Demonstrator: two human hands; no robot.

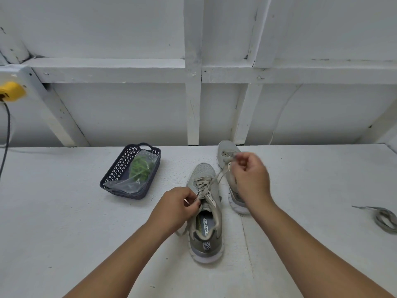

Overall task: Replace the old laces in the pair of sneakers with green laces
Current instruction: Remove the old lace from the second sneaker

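Observation:
Two grey sneakers stand on the white table. The near sneaker (205,214) points away from me and still carries its old grey lace (203,188). My left hand (177,206) pinches that lace by the upper eyelets on the shoe's left side. My right hand (251,175) is raised to the right, shut on a free end of the same lace, which stretches taut from the eyelets. The far sneaker (227,151) lies behind my right hand and is partly hidden. Green laces (139,168) sit in a clear plastic bag inside a dark basket (116,168).
A loose grey lace (384,218) lies near the table's right edge. A white framed wall (193,104) closes the back of the table. At far left hang a yellow plug (11,91) and a dark cord (6,134).

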